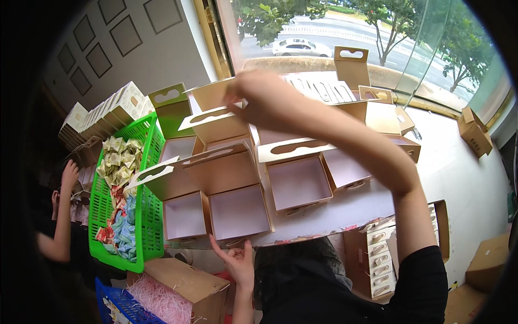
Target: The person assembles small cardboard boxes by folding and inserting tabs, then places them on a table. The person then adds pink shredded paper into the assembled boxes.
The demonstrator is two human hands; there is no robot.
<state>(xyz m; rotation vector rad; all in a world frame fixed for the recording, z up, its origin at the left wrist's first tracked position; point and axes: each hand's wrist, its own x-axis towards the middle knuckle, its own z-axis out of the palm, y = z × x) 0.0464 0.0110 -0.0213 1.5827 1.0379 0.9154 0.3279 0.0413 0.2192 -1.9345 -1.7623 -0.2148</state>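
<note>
Open cardboard gift boxes with pale lilac insides and handle cut-outs in their raised lids stand in rows on the white table [318, 229]. My left hand [240, 264] is below the table's front edge, fingers apart, with a fingertip at the lower front of a near box [237, 216]. Across the boxes reaches my right arm. My right hand [256, 97] is slightly blurred, its fingers curled at the right end of a raised box lid [216, 127] further back; what they pinch is hidden. Another near box [299, 183] stands open right of centre.
At left, a green basket [154, 227] holds yellow, red and blue wrapped pieces; a co-worker's hand [70, 174] is beyond it. Pink shredded paper [156, 297] fills a carton below. A carton of white boxes [380, 264] stands lower right. Windows line the back.
</note>
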